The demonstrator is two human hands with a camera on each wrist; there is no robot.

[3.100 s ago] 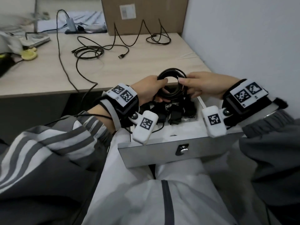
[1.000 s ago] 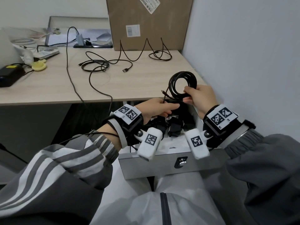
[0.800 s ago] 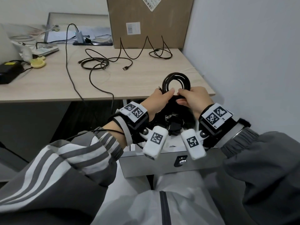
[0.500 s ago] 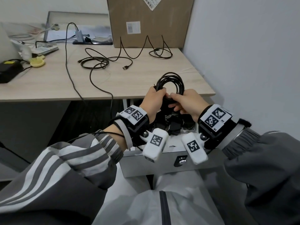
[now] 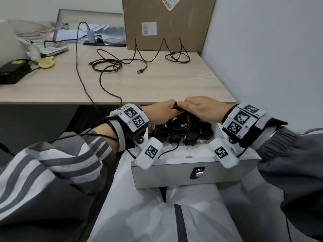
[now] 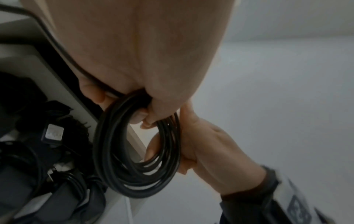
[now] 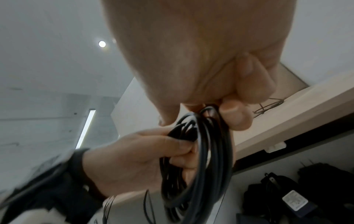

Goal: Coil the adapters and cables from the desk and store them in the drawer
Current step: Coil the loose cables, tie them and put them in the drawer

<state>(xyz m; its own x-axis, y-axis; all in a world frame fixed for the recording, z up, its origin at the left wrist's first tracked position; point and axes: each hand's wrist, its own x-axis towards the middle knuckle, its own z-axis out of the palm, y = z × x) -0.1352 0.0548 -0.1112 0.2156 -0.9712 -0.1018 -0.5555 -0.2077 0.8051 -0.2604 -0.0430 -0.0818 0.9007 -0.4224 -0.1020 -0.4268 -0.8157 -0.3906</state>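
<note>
A black coiled cable (image 5: 183, 125) (image 6: 138, 163) (image 7: 199, 174) hangs upright over the open white drawer (image 5: 192, 173). My left hand (image 5: 162, 114) (image 7: 138, 159) grips its top from the left. My right hand (image 5: 201, 109) (image 6: 206, 145) pinches the same top from the right, knuckles nearly touching the left. The coil's lower half dips among black adapters (image 5: 190, 137) (image 7: 295, 201) lying in the drawer. Loose black cables (image 5: 108, 65) (image 5: 176, 56) lie on the wooden desk (image 5: 52, 88) behind.
A cardboard box (image 5: 166, 21) stands at the back of the desk against the grey wall. A black power brick (image 5: 12, 72) and a yellow object (image 5: 45, 63) sit far left. One long cable (image 5: 82, 75) trails off the desk's front edge. My lap is right under the drawer front.
Both hands have lowered the coil from above the desk edge down into the drawer, and the hands have closed together over its top.
</note>
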